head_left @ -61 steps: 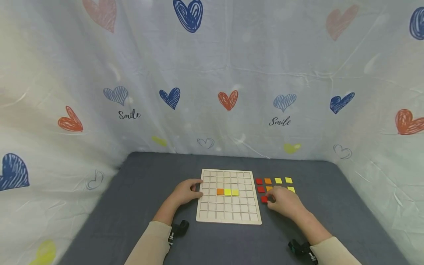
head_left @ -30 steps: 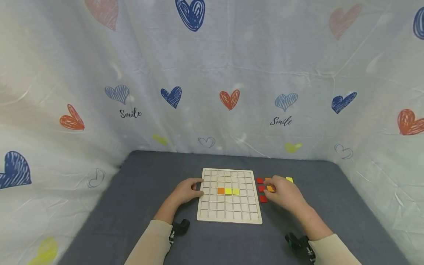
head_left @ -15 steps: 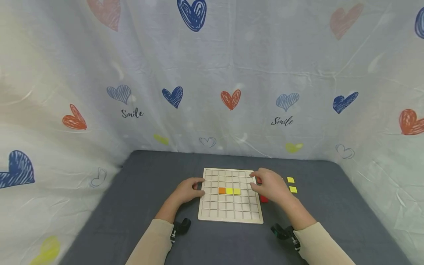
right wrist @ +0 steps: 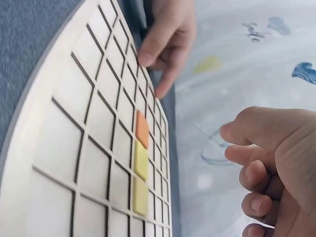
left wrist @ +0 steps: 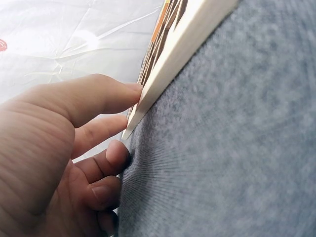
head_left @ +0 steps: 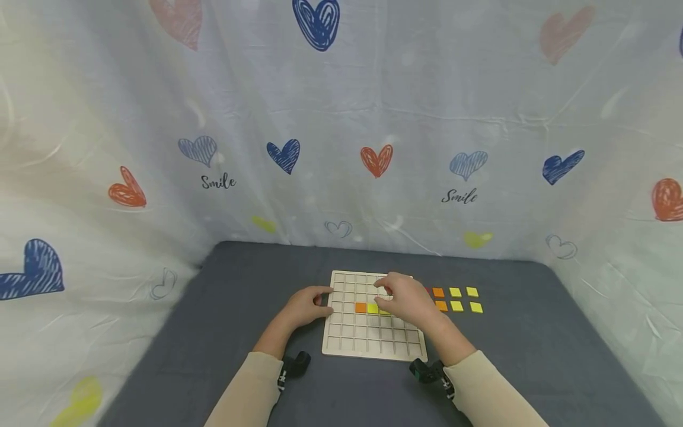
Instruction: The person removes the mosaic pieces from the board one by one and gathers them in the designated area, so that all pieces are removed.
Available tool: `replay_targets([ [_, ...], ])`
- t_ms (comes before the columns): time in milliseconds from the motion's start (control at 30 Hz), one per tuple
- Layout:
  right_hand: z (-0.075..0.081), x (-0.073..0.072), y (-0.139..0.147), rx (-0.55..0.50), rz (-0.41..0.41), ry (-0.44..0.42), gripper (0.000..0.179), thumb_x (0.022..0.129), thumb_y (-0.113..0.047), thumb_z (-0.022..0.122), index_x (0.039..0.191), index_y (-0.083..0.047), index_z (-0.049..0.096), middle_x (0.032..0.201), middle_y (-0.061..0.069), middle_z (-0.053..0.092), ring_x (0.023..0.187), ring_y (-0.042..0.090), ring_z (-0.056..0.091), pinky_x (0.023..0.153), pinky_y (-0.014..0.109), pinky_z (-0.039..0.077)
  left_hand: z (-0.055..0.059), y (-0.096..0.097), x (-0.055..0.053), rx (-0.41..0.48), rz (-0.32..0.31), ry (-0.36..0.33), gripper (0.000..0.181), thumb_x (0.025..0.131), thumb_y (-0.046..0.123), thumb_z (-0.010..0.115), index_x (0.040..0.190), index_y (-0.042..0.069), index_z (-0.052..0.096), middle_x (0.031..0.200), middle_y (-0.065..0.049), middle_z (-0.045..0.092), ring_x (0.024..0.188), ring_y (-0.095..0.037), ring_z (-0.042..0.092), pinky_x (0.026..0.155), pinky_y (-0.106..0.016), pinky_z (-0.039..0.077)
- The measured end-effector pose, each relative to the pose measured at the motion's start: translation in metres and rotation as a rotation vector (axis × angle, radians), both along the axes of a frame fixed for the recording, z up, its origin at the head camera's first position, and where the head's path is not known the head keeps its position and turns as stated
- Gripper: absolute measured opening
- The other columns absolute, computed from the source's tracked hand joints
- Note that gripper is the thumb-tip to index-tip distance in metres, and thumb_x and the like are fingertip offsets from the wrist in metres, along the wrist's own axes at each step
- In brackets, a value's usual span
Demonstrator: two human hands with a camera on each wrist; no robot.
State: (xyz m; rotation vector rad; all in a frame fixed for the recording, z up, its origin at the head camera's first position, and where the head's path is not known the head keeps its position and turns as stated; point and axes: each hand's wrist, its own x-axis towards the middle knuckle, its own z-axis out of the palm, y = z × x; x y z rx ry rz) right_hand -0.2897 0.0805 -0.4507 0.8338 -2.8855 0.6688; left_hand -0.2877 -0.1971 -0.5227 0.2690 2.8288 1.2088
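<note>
A pale wooden grid board (head_left: pixel 344 344) lies on the table. My left hand (head_left: pixel 305 306) touches its left edge with thumb and index fingertip, spaced apart along the edge; the left wrist view shows the other fingers curled on the cloth. One orange tile (head_left: pixel 361 308) and two yellow tiles (right wrist: pixel 140 160) sit in a row in neighbouring cells near the board's middle. Above the board's right half hovers my right hand (head_left: pixel 409 299), thumb and index apart. In the right wrist view nothing shows between those fingertips. This hand partly covers one yellow tile in the head view.
Right of the board lie loose orange tiles (head_left: pixel 438 292) and several yellow tiles (head_left: pixel 472 292). A red tile (head_left: pixel 428 290) peeks out behind the right hand. Dark grey cloth (head_left: pixel 341 391) covers the table; a white curtain (head_left: pixel 405 77) with printed hearts hangs behind and at the sides.
My right hand has moved left from the loose tiles to above the board, uncovering orange and yellow tiles. My left hand stays at the board's edge. The view has shifted slightly.
</note>
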Motion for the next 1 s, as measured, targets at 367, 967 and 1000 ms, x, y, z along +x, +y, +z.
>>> replay_targets([
  [367, -0.028, -0.001, -0.032, 0.003, -0.043, -0.078, 0.029, 0.091, -0.021, 0.080, 0.117, -0.008, 0.078, 0.079, 0.001, 0.061, 0.064, 0.011, 0.047, 0.058, 0.031, 0.040, -0.001, 0.000, 0.000, -0.001, -0.014, 0.005, 0.053, 0.089, 0.023, 0.081, 0.138, 0.009, 0.066, 0.075, -0.001, 0.052, 0.060, -0.015, 0.044, 0.057, -0.033, 0.037],
  [967, -0.049, -0.001, -0.038, -0.048, -0.147, -0.096, 0.022, 0.084, -0.016, 0.085, 0.103, -0.007, 0.082, 0.106, 0.008, 0.075, 0.091, 0.023, 0.069, 0.075, 0.041, 0.055, 0.000, -0.001, 0.000, -0.005, -0.011, 0.002, 0.053, 0.089, 0.023, 0.081, 0.138, 0.010, 0.066, 0.074, -0.001, 0.051, 0.061, -0.014, 0.044, 0.057, -0.032, 0.037],
  [1000, -0.050, -0.001, -0.038, -0.047, -0.148, -0.088, 0.022, 0.083, -0.016, 0.085, 0.103, -0.007, 0.082, 0.106, 0.008, 0.074, 0.090, 0.023, 0.069, 0.074, 0.041, 0.055, 0.000, -0.001, 0.000, -0.006, -0.011, 0.002, 0.053, 0.089, 0.023, 0.081, 0.138, 0.010, 0.066, 0.074, -0.001, 0.051, 0.060, -0.014, 0.044, 0.057, -0.032, 0.037],
])
